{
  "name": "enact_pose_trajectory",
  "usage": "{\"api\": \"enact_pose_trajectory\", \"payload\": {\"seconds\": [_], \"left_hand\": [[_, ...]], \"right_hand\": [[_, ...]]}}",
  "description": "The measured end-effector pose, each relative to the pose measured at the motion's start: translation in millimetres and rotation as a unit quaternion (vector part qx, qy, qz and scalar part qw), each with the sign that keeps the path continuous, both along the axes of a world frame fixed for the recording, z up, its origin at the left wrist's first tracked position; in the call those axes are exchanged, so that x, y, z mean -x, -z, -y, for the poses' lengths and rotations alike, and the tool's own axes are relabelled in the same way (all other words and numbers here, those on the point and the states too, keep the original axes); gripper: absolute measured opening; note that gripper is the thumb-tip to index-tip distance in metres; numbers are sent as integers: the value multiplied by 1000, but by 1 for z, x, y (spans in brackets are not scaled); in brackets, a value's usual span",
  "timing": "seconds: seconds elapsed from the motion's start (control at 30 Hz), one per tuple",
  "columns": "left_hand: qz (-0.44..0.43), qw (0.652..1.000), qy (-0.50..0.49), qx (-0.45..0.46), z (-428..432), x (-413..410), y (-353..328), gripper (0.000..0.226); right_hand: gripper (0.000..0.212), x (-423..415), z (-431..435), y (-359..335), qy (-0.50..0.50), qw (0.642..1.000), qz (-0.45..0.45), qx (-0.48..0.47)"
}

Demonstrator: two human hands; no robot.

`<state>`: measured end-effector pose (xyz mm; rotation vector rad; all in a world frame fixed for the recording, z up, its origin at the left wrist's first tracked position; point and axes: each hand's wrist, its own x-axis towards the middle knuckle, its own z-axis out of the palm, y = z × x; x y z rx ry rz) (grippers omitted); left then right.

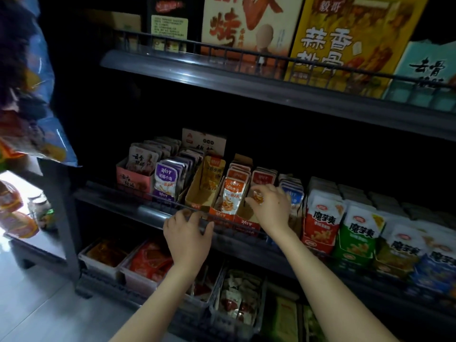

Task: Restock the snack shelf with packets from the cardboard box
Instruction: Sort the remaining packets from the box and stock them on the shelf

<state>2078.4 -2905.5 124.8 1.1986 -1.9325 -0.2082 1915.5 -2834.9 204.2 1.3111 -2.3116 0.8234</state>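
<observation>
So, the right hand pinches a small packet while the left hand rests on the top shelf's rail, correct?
Not quite: the head view shows the left hand resting on the middle shelf's rail, not the top one. The right hand does pinch a small packet.

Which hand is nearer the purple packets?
Left. The left hand sits at the shelf rail just below the purple packets; right hand pinches a small packet farther right, beyond the orange packets.

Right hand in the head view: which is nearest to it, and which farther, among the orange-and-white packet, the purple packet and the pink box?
1. Orange-and-white packet, just left of the right hand.
2. Purple packet, farther left.
3. Pink box, at the row's left end.
</observation>
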Motion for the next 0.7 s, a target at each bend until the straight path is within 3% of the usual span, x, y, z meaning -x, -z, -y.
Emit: {"api": "enact_pose_trajectory", "payload": {"seconds": [0.13, 0.23, 0.53, 0.7], "left_hand": [[-18, 1000, 11, 22, 21, 7, -7, 31], [-17, 999, 30, 24, 38, 22, -11, 35], [-5, 996, 86, 15, 75, 55, 16, 72], [-18, 996, 80, 21, 73, 57, 18, 70]], "right_hand": [[45, 7, 26, -2, 6, 1000, -14, -18], [64, 21, 47, -4, 26, 995, -62, -68], [118, 49, 107, -4, 28, 966, -74, -246], [107, 51, 113, 3, 45, 956, -86, -276]]}}
